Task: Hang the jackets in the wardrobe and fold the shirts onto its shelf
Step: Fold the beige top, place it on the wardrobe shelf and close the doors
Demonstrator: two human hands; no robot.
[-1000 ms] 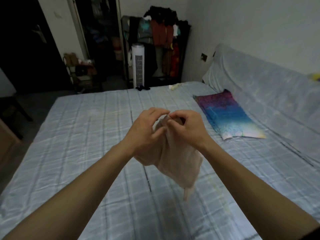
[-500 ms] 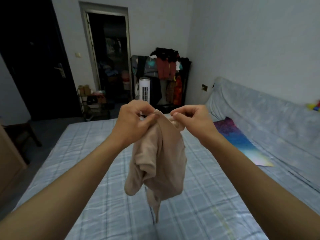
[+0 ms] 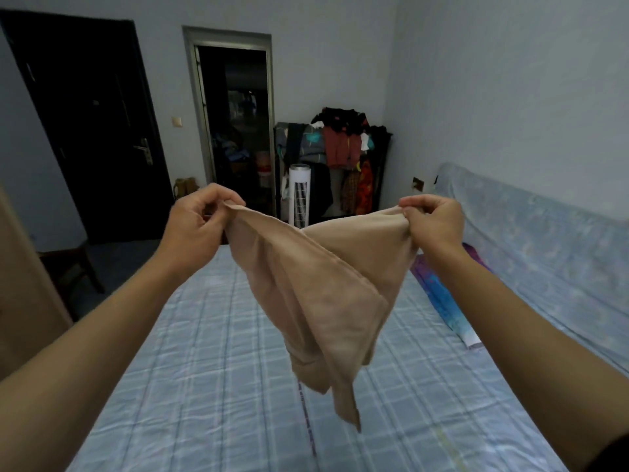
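Head view: beige shirt (image 3: 326, 298) pinched between both hands' fingers (image 3: 235, 203).

Beige shirt (image 3: 323, 301) — pale-blue plaid bedsheet (image 3: 218, 386) — black door (image 3: 85, 124)

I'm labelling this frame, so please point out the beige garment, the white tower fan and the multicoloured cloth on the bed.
beige garment (image 3: 316, 294): head view, middle of the hanging fabric.
white tower fan (image 3: 299, 195): head view, its slatted front.
multicoloured cloth (image 3: 446, 301): head view, its blue middle part.
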